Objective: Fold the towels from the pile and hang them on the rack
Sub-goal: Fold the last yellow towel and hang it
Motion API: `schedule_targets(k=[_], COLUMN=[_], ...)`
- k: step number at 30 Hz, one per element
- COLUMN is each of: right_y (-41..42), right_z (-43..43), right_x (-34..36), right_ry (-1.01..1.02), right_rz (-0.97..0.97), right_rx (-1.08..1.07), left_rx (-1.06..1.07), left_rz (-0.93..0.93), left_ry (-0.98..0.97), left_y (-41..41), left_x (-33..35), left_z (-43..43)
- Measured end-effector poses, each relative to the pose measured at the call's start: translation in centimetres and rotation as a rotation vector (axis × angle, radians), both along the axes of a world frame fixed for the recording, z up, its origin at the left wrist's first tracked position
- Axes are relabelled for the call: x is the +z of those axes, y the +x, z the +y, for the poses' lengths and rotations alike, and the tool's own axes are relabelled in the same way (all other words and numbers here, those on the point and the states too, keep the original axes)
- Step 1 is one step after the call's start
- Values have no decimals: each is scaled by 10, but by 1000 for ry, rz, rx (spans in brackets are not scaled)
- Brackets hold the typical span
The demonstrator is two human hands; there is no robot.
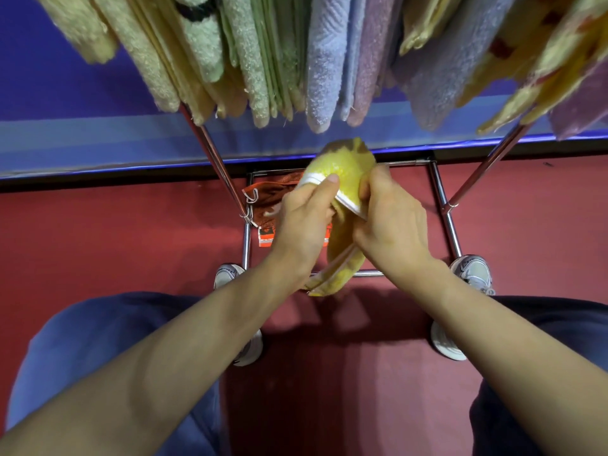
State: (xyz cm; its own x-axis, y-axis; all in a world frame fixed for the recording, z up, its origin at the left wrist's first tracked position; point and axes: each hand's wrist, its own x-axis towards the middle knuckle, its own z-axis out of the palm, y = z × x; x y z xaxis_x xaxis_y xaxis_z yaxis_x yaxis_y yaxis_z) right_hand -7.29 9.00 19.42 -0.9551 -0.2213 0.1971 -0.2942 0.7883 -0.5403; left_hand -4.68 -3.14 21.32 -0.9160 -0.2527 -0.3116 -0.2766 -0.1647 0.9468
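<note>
While both hands pinch it — left hand, right hand — yellow towel, white-edged, hangs bunched below rack.

Towel between both hands, hung towels above — rack behind

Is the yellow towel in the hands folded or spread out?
Folded: the yellow towel is doubled over, layered white-trimmed edges pinched between left hand and right hand; its lower end hangs in stacked layers.
</note>
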Motion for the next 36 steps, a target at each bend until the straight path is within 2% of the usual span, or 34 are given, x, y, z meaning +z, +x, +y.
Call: schedule_targets(k=[4,6,9,13,15,17,19,21,23,30,33,36], right_y=[-10,-7,-1,-7,-6,-5,-7,-12,-18,-19,-17,-15], right_z=[5,4,1,3,3,2,6,9,10,9,10,9], right_x=[6,5,-1,9,11,10,11,15,18,13,16,19], right_ry=[-53,-27,61,-17,-28,-223,-558,-848,-977,-945,-979,-905], right_rz=[10,-21,-104,-142,-180,-320,-555,-707,-778,-643,-724,-794], right_rx=[-142,-90,-13,-81,-14,166,287,257,176,138,200,216], left_rx=[115,135,85,111,138,132,93,67,53,58,89,102], left_rz=[77,120,157,309,386,392,374,334,316,316,299,267], left_ry=[-30,-69,-333,-556,-668,-726,-656,-460,-360,-488,-444,-401], left_y=[-5,-7,-7,-4,-5,-6,-7,-8,-11,-8,-10,-15], left_x=[5,5,-7,-13,-12,-10,-11,-10,-7,2,2,3], left_z=[2,-1,-7,-12,-15,-18,-22,-24,-27,-27,-28,-34])
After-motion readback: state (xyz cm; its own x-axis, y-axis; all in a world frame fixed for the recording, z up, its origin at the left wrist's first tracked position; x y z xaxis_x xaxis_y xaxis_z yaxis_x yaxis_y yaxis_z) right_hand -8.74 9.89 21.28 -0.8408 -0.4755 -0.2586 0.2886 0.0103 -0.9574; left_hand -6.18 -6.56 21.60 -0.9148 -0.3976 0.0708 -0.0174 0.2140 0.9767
